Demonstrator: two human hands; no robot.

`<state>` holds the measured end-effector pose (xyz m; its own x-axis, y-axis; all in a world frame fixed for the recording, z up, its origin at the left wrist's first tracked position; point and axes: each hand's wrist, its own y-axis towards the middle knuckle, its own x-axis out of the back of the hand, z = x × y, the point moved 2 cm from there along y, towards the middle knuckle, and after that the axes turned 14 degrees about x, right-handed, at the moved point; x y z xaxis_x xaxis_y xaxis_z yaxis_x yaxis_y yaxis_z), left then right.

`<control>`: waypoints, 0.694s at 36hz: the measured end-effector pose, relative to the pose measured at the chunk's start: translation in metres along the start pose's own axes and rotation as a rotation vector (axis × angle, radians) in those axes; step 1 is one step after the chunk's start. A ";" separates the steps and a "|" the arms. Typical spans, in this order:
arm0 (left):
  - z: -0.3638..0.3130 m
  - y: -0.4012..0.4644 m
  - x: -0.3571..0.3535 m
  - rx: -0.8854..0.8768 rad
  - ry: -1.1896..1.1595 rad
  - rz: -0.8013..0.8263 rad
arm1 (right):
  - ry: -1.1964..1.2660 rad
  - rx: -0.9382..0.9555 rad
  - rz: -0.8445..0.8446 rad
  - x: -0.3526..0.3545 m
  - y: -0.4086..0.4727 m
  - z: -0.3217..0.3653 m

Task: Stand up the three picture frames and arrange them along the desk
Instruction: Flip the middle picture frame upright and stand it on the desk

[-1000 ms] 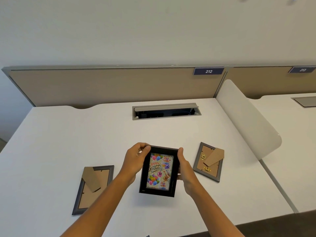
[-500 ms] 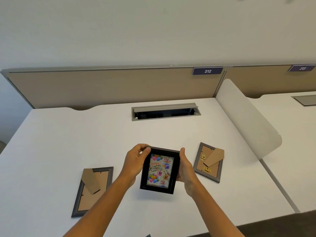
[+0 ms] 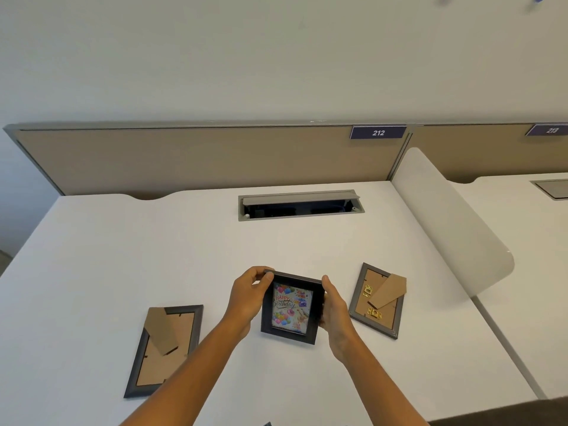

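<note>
The black picture frame (image 3: 290, 309) with the "Happy Birthday" balloon print sits between both hands, its printed front turned up toward the camera and its top edge tipped away. The left hand (image 3: 247, 298) grips the frame's upper left corner, thumb on the front rim and fingers curled over the top edge. The right hand (image 3: 335, 305) clasps the right side, thumb along the upper right corner and fingers wrapped behind. Whether the frame's lower edge touches the white worktop (image 3: 153, 247) or hangs just above it, I cannot tell.

To the left, near the front edge, a grey frame (image 3: 166, 352) lies face down, its brown backing and easel flap up. To the right, just beside the right hand, a second grey frame (image 3: 379, 301) also lies face down, with brass clips and a cardboard easel flap showing. Farther back, an open cable tray (image 3: 299, 206) is set into the worktop, and a tan partition (image 3: 199, 158) behind it carries a blue "212" label (image 3: 378, 132).
</note>
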<state>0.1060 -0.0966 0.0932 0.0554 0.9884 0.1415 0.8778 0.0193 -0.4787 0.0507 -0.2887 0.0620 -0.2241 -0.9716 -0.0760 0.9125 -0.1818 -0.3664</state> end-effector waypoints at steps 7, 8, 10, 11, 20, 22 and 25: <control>-0.001 0.011 -0.004 0.002 0.017 -0.004 | 0.021 0.014 -0.023 0.000 0.010 -0.004; -0.001 0.012 -0.004 0.001 0.019 -0.004 | 0.024 0.014 -0.026 0.000 0.011 -0.004; -0.002 0.013 -0.004 0.003 0.022 -0.004 | 0.025 0.014 -0.024 0.001 0.014 -0.006; -0.002 0.014 -0.005 0.003 0.026 -0.005 | 0.027 0.013 -0.022 0.000 0.015 -0.006; -0.003 0.019 -0.007 0.019 0.034 -0.008 | 0.040 -0.014 -0.019 0.001 0.019 -0.009; -0.003 0.018 -0.009 0.022 0.038 -0.007 | 0.045 -0.022 -0.020 0.002 0.019 -0.010; -0.001 0.021 -0.009 0.040 0.050 -0.009 | 0.043 -0.042 -0.020 0.002 0.020 -0.013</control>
<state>0.1240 -0.1049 0.0826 0.0718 0.9794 0.1887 0.8589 0.0355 -0.5109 0.0645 -0.2926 0.0425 -0.2570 -0.9604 -0.1078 0.8929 -0.1934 -0.4065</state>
